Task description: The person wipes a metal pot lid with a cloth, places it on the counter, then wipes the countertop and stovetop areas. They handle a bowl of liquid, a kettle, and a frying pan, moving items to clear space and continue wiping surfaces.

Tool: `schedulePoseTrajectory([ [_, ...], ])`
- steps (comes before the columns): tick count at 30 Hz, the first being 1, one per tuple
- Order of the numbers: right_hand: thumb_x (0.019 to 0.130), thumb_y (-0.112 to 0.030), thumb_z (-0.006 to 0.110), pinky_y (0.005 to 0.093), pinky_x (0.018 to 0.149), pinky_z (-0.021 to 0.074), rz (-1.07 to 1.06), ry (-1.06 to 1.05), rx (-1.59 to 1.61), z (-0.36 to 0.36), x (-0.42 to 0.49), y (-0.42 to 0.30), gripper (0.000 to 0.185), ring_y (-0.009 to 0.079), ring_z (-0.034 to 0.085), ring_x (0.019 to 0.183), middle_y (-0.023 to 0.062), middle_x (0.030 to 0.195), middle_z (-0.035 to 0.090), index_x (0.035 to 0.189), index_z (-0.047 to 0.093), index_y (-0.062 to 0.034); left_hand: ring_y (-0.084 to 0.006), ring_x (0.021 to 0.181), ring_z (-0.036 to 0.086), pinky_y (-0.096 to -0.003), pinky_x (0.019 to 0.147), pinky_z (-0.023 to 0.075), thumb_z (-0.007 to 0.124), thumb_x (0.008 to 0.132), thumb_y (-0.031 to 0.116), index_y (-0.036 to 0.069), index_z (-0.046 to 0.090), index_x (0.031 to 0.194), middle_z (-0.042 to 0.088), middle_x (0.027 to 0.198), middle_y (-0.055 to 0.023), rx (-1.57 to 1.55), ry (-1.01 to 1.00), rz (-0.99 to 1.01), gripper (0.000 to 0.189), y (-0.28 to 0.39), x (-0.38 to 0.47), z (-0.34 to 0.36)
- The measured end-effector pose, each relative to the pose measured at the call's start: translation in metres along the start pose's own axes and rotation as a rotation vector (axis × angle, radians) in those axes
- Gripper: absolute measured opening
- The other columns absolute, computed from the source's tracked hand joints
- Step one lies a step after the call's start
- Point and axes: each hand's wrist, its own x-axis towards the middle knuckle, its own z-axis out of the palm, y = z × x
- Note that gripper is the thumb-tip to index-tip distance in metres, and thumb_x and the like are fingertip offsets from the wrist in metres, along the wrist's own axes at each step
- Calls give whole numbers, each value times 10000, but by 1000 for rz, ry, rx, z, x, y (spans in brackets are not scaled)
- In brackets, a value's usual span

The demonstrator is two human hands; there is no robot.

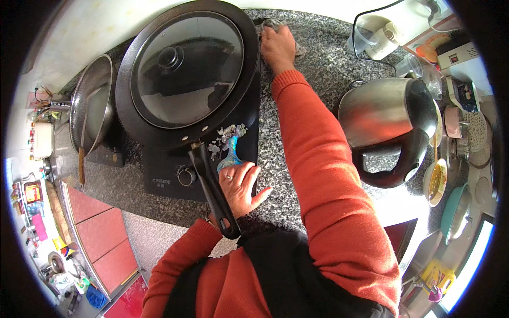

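My right hand [278, 47] reaches to the back of the speckled granite counter [322, 59], gripping a grey crumpled cloth [271, 24] beside the pan's right rim. My left hand [238, 189], a ring on one finger, rests with fingers apart at the front right of a black induction cooktop [163, 171]. The handle [212, 190] of a large black frying pan [129, 95] passes over that wrist. A glass lid [191, 91] with a black knob covers the pan. Just beyond my left fingertips is a shiny blue floral pattern [232, 153]; whether it is printed or loose is unclear.
Left of the pan stands a wok [105, 99] with a wooden-handled utensil [82, 159] in it. A steel electric kettle [377, 111] sits close to my right forearm. Behind it are a plastic cup [409, 65] and a black cord [354, 35]. A bowl [430, 194] holds yellowish food.
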Motion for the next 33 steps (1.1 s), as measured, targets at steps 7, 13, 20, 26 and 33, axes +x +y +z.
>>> schedulePoseTrajectory([
  [7,857,-167,609,474,807,480,-115,-30,282,-26,-43,-15,207,395,586,882,174,932,587,1032,686,-87,-238,966,572,-401,872,377,744,790,361,37,584,1113,581,1121,-82,23,32,58,485,0,-3,-1],
  [13,812,-103,643,462,888,479,-120,-141,534,-69,-118,-44,234,405,581,1010,186,1100,601,1042,688,-104,-285,951,576,-432,855,406,756,799,281,40,583,1053,600,1045,-108,-2,94,179,390,-4,-8,1],
  [20,792,-129,678,463,1028,428,-423,-258,430,-137,-220,-79,233,369,556,1117,144,1207,564,1020,715,-161,-319,899,564,-430,783,386,704,787,184,76,596,978,601,982,-122,-63,399,31,244,-13,-46,4],
  [26,781,-139,691,475,1099,381,-538,-449,395,-198,-300,-102,304,354,517,1226,142,1263,543,1083,690,-181,-276,890,556,-425,782,390,676,832,174,108,583,930,589,942,-57,28,325,-39,150,-26,-90,-13],
  [33,737,-90,688,478,1084,405,-441,-467,406,-256,-344,-101,365,337,512,1253,102,1220,578,1082,712,-207,-262,851,546,-424,767,388,645,877,264,120,564,834,565,853,-41,40,150,20,170,-21,-84,-10],
])
